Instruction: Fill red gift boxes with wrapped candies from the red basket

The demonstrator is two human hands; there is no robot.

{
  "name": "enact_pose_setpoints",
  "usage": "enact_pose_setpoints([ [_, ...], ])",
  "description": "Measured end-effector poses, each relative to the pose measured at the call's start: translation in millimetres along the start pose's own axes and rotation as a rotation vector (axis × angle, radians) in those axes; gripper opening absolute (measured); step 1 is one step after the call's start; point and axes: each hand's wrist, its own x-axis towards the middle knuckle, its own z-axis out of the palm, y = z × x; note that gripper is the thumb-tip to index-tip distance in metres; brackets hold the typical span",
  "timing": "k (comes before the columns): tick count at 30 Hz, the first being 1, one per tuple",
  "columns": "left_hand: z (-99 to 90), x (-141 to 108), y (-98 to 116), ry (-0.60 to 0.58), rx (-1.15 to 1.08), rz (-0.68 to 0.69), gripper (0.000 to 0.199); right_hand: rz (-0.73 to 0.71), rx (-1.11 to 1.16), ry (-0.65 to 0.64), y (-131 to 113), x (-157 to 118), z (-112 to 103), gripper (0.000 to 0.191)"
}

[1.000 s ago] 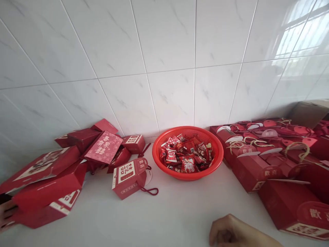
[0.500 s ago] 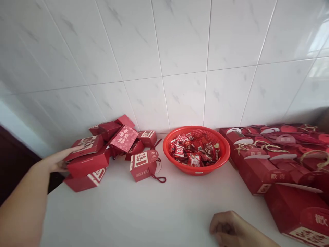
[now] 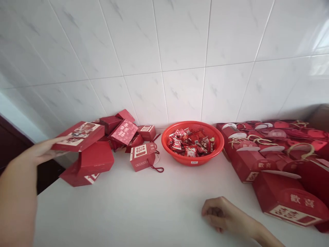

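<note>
At the left, my left hand [image 3: 50, 149] grips a red gift box [image 3: 83, 134] with a printed cream panel, holding it by its near left edge, raised and tilted. Just below it, another red box [image 3: 96, 157] rests at a slant on a lower box [image 3: 74, 175]. My right hand [image 3: 218, 214] is curled over the white table at the lower middle, fingers bent inward; whether anything is inside is hidden. Left of the middle stands a small box with a dark red cord handle [image 3: 142, 157]. A red plastic basket [image 3: 168, 152] holds many wrapped candies [image 3: 191, 142].
Several red boxes with twine handles [image 3: 257, 154] are packed together along the right side, one large box [image 3: 290, 200] nearest me. More small boxes [image 3: 124, 132] lie heaped against the tiled wall [image 3: 183, 92]. The white table's [image 3: 123, 212] left edge is beside my left arm.
My left hand has lifted the top box off the stack, and a gap now shows under its right side. The view has shifted slightly. My right hand stays curled, with more of its wrist showing.
</note>
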Motion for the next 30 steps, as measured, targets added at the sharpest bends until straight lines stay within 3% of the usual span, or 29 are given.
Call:
enact_pose_setpoints([
  [2, -8.3, 16.9, -2.6, -0.140, -0.137, -0.124, 0.023, -0.013, -0.006, -0.006, 1.3, 1.0, -1.2, 0.018],
  [5, -16.7, 30.6, 7.6, -0.241, -0.124, -0.017, 0.050, -0.029, 0.010, -0.012, 3.4, 2.5, -2.6, 0.018],
  [7, -14.2, 20.9, 28.7, -0.345, -0.078, 0.062, 0.081, -0.040, 0.052, -0.013, 4.5, 3.9, -3.3, 0.022],
  [9, -2.2, -6.9, 58.4, -0.468, 0.056, 0.132, 0.111, -0.056, 0.126, -0.013, 5.2, 5.8, -4.1, 0.033],
  [11, 19.2, -49.7, 88.7, -0.665, 0.314, 0.253, 0.122, -0.091, 0.220, 0.013, 5.4, 7.3, -5.8, 0.047],
  [12, 33.0, -74.7, 101.4, -0.811, 0.430, 0.300, 0.119, -0.119, 0.263, 0.043, 5.3, 7.7, -7.2, 0.052],
  [14, 65.5, -126.3, 118.1, -1.181, 0.559, 0.493, 0.097, -0.194, 0.314, 0.128, 4.9, 7.3, -10.7, 0.061],
  [15, 83.4, -151.0, 121.8, -1.294, 0.624, 0.580, 0.087, -0.235, 0.316, 0.168, 4.6, 6.4, -12.7, 0.067],
  [17, 120.4, -194.2, 121.3, -1.410, 0.736, 0.853, 0.075, -0.311, 0.283, 0.209, 3.7, 3.7, -16.2, 0.079],
  [19, 155.5, -226.4, 114.1, -1.411, 0.789, 1.205, 0.071, -0.371, 0.209, 0.217, 2.5, 0.7, -18.0, 0.086],
  [22, 196.3, -254.8, 99.9, -1.270, 0.796, 1.448, 0.080, -0.402, 0.069, 0.311, 2.3, -0.1, -16.9, 0.086],
  [26, 220.7, -272.3, 85.5, -1.190, 0.610, 1.495, 0.089, -0.357, -0.030, 0.502, 8.5, 7.7, -13.9, 0.062],
  [30, 212.0, -275.2, 80.8, -1.155, 0.412, 1.445, 0.074, -0.272, -0.074, 0.581, 14.2, 13.6, -12.5, 0.054],
])
